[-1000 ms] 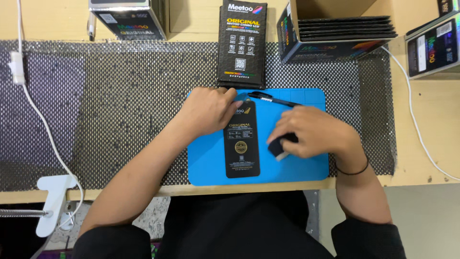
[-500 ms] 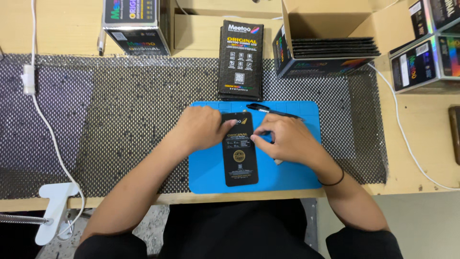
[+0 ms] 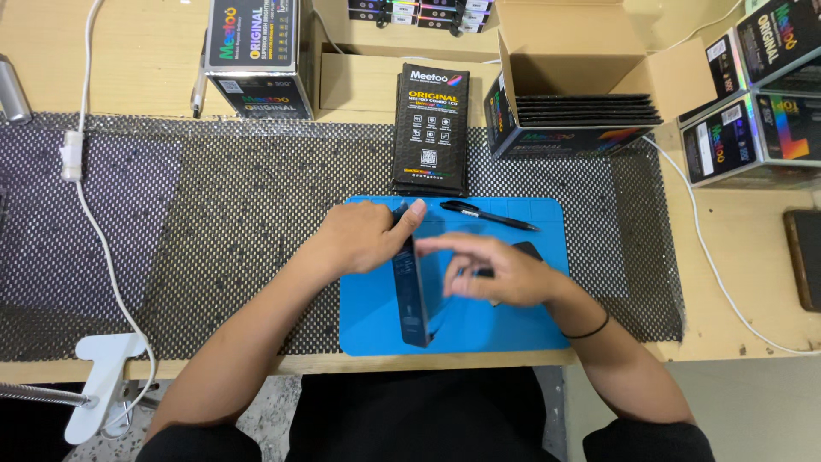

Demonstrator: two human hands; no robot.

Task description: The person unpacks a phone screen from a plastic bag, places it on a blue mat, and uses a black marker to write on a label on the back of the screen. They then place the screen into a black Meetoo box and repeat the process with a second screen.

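Observation:
A flat black box (image 3: 410, 291) stands tilted on its long edge on the blue mat (image 3: 376, 329). My left hand (image 3: 368, 235) grips its far end, thumb on top. My right hand (image 3: 496, 269) hovers just right of the box with fingers spread, blurred, and a small dark object (image 3: 526, 250) shows behind its fingers. Whether that hand holds it I cannot tell. A black pen (image 3: 487, 215) lies on the mat beyond my right hand.
A stack of flat black boxes (image 3: 430, 128) lies beyond the mat. An open carton (image 3: 581, 94) with more boxes sits at back right, printed cartons (image 3: 753, 103) at far right and back left (image 3: 256, 56). A white cable (image 3: 81, 214) and clamp (image 3: 107, 385) at left.
The box lay flat on the mat under both hands. Now it is turned up on its edge; my right hand has come off it and opened.

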